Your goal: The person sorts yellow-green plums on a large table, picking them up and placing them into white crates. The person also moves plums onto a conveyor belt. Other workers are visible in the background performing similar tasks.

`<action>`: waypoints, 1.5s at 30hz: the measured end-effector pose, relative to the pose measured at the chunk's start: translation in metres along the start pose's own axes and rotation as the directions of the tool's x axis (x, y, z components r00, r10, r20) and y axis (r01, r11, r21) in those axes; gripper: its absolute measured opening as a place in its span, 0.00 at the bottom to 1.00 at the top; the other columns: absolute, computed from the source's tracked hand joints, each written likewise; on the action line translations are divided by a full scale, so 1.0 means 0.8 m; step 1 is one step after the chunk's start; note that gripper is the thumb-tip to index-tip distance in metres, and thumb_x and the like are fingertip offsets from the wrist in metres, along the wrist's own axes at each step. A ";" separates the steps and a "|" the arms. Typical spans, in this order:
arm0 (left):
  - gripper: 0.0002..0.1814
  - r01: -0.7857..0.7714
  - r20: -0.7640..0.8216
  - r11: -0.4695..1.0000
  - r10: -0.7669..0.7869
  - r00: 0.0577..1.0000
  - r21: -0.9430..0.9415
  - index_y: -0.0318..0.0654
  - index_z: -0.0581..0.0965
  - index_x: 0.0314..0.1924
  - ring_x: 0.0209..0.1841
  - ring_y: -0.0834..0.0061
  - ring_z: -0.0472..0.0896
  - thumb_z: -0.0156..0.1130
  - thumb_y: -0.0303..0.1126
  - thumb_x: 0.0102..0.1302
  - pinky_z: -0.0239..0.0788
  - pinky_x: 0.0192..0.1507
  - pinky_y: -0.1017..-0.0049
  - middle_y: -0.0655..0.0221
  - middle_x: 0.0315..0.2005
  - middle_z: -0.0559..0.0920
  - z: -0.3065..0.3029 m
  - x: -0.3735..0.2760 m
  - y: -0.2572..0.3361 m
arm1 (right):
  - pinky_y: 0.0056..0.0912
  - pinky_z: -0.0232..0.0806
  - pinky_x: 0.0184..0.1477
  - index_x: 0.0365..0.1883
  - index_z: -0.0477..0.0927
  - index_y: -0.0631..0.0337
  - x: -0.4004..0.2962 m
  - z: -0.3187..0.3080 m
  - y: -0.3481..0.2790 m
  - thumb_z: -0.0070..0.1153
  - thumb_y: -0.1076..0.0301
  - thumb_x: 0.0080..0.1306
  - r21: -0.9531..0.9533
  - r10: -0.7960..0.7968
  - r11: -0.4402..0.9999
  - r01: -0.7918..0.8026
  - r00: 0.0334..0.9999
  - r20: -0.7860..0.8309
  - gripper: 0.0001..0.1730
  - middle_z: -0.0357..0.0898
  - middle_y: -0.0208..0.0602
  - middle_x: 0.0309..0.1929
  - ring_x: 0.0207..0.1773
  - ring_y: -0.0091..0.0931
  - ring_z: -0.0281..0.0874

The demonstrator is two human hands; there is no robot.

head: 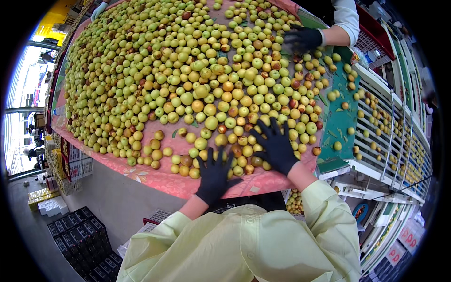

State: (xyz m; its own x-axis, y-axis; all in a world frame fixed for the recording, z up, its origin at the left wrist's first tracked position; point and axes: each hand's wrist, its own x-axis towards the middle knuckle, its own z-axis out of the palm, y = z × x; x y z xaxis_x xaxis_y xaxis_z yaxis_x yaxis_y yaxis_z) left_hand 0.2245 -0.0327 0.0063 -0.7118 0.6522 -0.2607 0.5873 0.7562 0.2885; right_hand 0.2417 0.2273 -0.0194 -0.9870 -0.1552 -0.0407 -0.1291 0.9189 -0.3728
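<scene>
Green, yellow and reddish-brown jujube fruits (pixel 186 98) lie spread over a table covered with a pink floral cloth (pixel 162 179). My left hand (pixel 214 176), in a black glove, rests at the table's near edge with its fingers spread among the fruits. To its right, my right hand (pixel 276 148), gloved in black too, lies palm down with splayed fingers over more fruits. Neither hand grips a fruit that I can see; what lies under the palms is hidden. Several browned fruits (pixel 236 151) sit between the two hands.
A co-worker's black-gloved hand (pixel 303 38) is over the fruits at the far right; another person's gloved hand (pixel 99 11) shows far left. Right of the table, a green chute (pixel 340 123) leads to a white roller conveyor (pixel 382 130) carrying fruits. Black boxes (pixel 82 243) stand on the floor.
</scene>
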 end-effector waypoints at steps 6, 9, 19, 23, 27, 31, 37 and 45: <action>0.42 -0.005 -0.329 0.982 -0.059 0.943 -0.191 0.41 0.63 0.72 0.72 0.49 0.61 0.69 0.33 0.58 0.45 0.73 0.53 0.53 0.69 0.67 -0.046 0.061 -0.092 | 0.70 0.28 0.73 0.76 0.58 0.46 -0.033 0.010 0.075 0.56 0.36 0.60 -0.220 0.365 0.902 -0.372 0.928 -0.074 0.49 0.48 0.39 0.79 0.81 0.43 0.40; 0.44 0.144 -0.649 0.989 -0.093 0.755 0.026 0.44 0.55 0.76 0.73 0.37 0.53 0.65 0.44 0.65 0.46 0.72 0.47 0.46 0.74 0.53 -0.064 0.151 -0.200 | 0.70 0.27 0.73 0.76 0.56 0.47 -0.041 0.013 0.091 0.55 0.38 0.62 -0.213 0.392 0.886 -0.413 0.910 -0.135 0.48 0.46 0.41 0.80 0.81 0.43 0.41; 0.39 0.124 -0.461 0.933 0.050 0.886 0.338 0.61 0.59 0.74 0.74 0.42 0.54 0.54 0.62 0.67 0.41 0.69 0.34 0.61 0.74 0.59 -0.032 0.323 -0.089 | 0.66 0.33 0.74 0.75 0.58 0.52 -0.051 0.032 0.121 0.56 0.49 0.66 0.011 0.480 0.862 -0.507 0.807 -0.343 0.42 0.52 0.43 0.78 0.81 0.43 0.43; 0.37 -0.079 -0.337 0.968 0.159 0.928 0.237 0.58 0.63 0.73 0.75 0.46 0.53 0.57 0.57 0.66 0.36 0.71 0.35 0.60 0.73 0.60 -0.008 0.252 -0.016 | 0.66 0.35 0.74 0.75 0.58 0.50 -0.054 0.034 0.120 0.55 0.51 0.67 0.044 0.499 0.855 -0.517 0.797 -0.340 0.41 0.50 0.42 0.79 0.81 0.43 0.43; 0.36 -0.315 -0.165 0.937 0.337 0.927 0.148 0.55 0.65 0.72 0.75 0.45 0.52 0.60 0.52 0.65 0.35 0.72 0.37 0.59 0.73 0.60 0.003 0.143 -0.001 | 0.68 0.34 0.73 0.76 0.57 0.48 -0.054 0.036 0.120 0.55 0.52 0.67 -0.026 0.483 0.858 -0.513 0.824 -0.297 0.40 0.48 0.42 0.79 0.81 0.43 0.41; 0.36 -0.405 -0.007 0.913 0.405 0.914 -0.040 0.50 0.67 0.70 0.74 0.44 0.54 0.63 0.50 0.64 0.40 0.72 0.40 0.57 0.71 0.62 -0.012 0.065 -0.024 | 0.70 0.29 0.74 0.76 0.56 0.47 -0.052 0.026 0.111 0.55 0.52 0.67 -0.012 0.455 0.880 -0.474 0.851 -0.262 0.41 0.48 0.42 0.79 0.81 0.44 0.41; 0.35 0.405 -0.778 0.899 -0.131 0.615 0.168 0.37 0.63 0.71 0.69 0.47 0.64 0.58 0.45 0.69 0.51 0.70 0.51 0.43 0.66 0.67 -0.059 0.088 -0.390 | 0.67 0.27 0.75 0.76 0.58 0.48 -0.045 0.010 0.097 0.56 0.50 0.66 -0.009 0.286 0.956 -0.292 0.943 -0.171 0.41 0.48 0.45 0.79 0.81 0.44 0.41; 0.43 0.834 -0.631 0.542 -0.684 0.366 -0.102 0.66 0.53 0.76 0.72 0.33 0.50 0.47 0.69 0.66 0.41 0.63 0.28 0.64 0.77 0.52 -0.044 0.086 -0.395 | 0.65 0.31 0.76 0.73 0.62 0.51 0.013 0.005 -0.002 0.62 0.45 0.60 0.036 -0.141 0.990 0.138 0.982 0.129 0.46 0.52 0.42 0.77 0.80 0.45 0.43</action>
State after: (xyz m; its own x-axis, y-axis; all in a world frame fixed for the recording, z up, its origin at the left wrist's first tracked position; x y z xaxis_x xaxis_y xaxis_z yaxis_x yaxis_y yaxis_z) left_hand -0.0238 -0.2284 -0.0703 -0.9054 -0.3110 0.2889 -0.3153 0.9484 0.0327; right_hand 0.2320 0.2227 -0.0226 -0.9382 -0.3291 -0.1069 -0.2604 0.8751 -0.4080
